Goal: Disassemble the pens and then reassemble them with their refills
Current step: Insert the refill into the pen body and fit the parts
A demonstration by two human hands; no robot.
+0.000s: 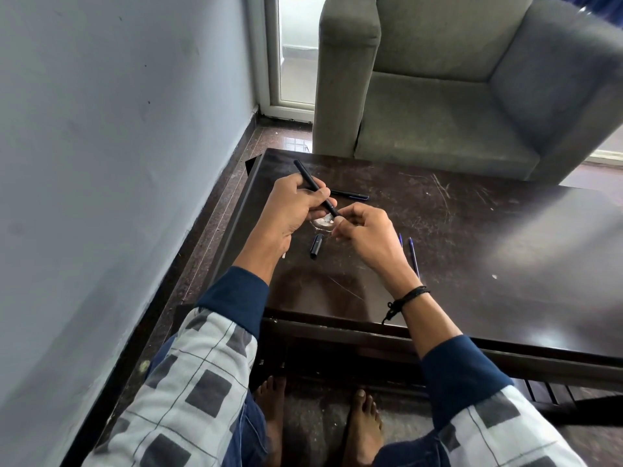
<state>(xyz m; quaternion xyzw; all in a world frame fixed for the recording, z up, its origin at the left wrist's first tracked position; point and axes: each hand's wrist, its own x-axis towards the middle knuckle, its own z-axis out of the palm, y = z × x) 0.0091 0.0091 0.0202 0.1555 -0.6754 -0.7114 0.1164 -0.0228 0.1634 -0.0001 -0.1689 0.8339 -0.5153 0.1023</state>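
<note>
My left hand [292,207] grips a black pen barrel [308,178] that slants up to the far left above the dark table [472,237]. My right hand [362,230] pinches the barrel's near end [333,212] with curled fingers. A black pen cap [316,246] lies on the table just below my hands. Another black pen [350,195] lies flat behind them. Two thin blue refills [414,256] lie to the right of my right wrist.
A small round glass dish [322,224] sits on the table under my hands. A grey armchair [455,96] stands beyond the table's far edge. A wall [118,129] runs along the left. My bare feet [364,429] rest on the floor below the table.
</note>
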